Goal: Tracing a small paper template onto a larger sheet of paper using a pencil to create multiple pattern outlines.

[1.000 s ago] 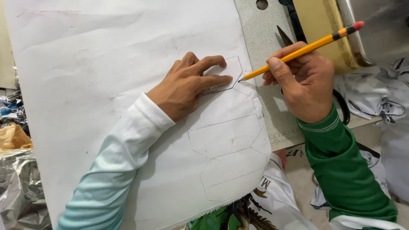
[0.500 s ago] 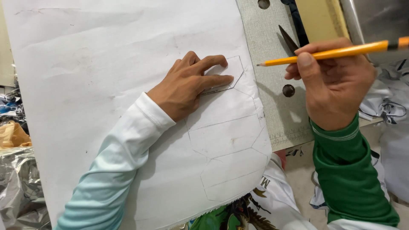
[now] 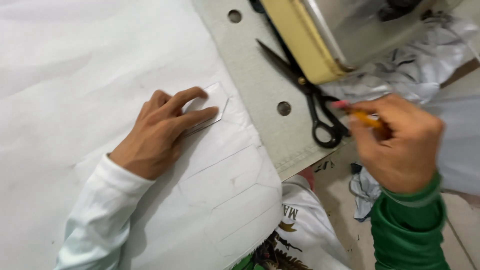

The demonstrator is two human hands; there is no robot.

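On the big white sheet at the left, my left hand lies flat with its fingers spread a little, pressing down a small pointed template near the sheet's right edge. My right hand is off to the right, clear of the sheet, fingers curled tight around a yellow pencil with a pink eraser end showing; it's blurry, so I can't tell where the tip is.

What I'd worry about: the template is only pinned by a couple of fingertips, so any nudge could slide it off the traced outlines on the near side and the next shape wouldn't line up. The sheet also hangs over the table edge, so it could drift. And the black scissors lie just left of my right hand, easy to bump.

Count: one template, one pencil, one pair of scissors, one sheet, two holes in the table, roughly three traced shapes, though the lines are faint.
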